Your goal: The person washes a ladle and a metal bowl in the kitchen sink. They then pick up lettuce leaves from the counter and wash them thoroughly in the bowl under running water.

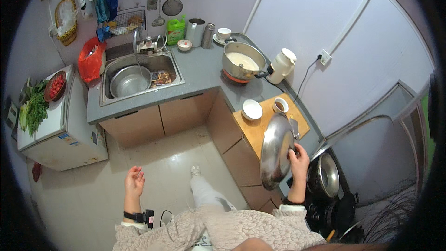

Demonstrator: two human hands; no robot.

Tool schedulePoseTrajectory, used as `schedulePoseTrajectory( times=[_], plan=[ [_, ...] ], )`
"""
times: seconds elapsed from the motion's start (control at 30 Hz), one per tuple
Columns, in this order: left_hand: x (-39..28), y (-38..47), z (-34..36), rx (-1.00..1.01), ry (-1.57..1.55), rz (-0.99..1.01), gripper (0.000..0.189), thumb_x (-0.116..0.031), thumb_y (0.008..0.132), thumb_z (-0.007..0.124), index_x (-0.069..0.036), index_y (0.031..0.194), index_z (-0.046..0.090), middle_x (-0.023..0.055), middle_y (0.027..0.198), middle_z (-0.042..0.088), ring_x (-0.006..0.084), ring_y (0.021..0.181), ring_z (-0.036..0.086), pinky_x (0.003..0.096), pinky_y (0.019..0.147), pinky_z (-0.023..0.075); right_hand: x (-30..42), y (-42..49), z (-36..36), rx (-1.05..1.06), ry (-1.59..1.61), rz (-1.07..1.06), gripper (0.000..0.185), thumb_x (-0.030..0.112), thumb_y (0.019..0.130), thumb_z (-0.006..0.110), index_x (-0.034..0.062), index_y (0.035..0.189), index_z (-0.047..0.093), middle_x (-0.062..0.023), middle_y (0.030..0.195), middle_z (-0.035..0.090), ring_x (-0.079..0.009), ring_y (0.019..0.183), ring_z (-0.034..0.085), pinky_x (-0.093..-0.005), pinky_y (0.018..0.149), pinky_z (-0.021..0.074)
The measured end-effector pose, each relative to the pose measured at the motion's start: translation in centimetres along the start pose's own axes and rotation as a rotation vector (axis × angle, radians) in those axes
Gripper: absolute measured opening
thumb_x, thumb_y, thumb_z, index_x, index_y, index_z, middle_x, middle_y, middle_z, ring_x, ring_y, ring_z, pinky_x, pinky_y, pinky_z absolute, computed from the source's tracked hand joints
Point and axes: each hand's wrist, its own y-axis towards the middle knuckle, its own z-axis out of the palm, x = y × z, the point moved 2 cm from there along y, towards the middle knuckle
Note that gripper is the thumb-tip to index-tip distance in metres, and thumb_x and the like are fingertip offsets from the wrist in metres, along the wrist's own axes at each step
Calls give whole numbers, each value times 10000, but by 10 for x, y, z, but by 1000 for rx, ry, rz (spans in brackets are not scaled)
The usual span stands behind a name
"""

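My right hand (299, 160) grips the dark knob of a round stainless steel lid (275, 153), which is tilted on edge beside a wooden cutting board (249, 127). My left hand (135, 182) is raised over the floor with its fingers loosely curled and apart; I see nothing clearly held in it. A white bowl (252, 109) and a small white cup of brown liquid (280, 105) rest on the board. Partly behind the lid lies a cleaver blade (294, 127). Farther back, an uncovered steel pot (244, 59) of whitish liquid sits on a red-lit electric cooker (235, 77).
Water runs into a metal basin (129, 82) in the sink (156, 61). A white jug (283, 64) stands against the wall by the pot. At my right is a stove with a dark pan (324, 177). Leafy greens (35, 106) and a basket of red fruit (55, 86) top a white freezer (61, 122).
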Motion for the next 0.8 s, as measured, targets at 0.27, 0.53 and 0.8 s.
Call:
schedulePoseTrajectory(
  times=[0.27,0.53,0.8],
  plan=[
    [-51,83,69,-42,-26,80,196,-66,757,489,-120,943,517,26,931,580,144,782,541,265,627,451,68,234,171,-8,256,-127,339,150,753,629,-49,1021,571,-88,814,607,-130,715,553,-252,645,449],
    [-65,154,180,-28,136,10,158,-56,777,491,-88,929,517,54,933,587,158,757,561,257,611,466,85,404,272,-241,-153,-163,383,234,709,655,-48,965,608,-120,721,628,-153,589,572,-280,580,463],
    [-76,219,233,-75,275,-87,152,-38,786,473,-79,921,530,73,921,596,158,732,580,257,584,473,94,485,332,-131,-288,-95,432,249,689,673,-31,1010,605,-173,866,646,-228,772,632,-317,707,477]
  ],
)
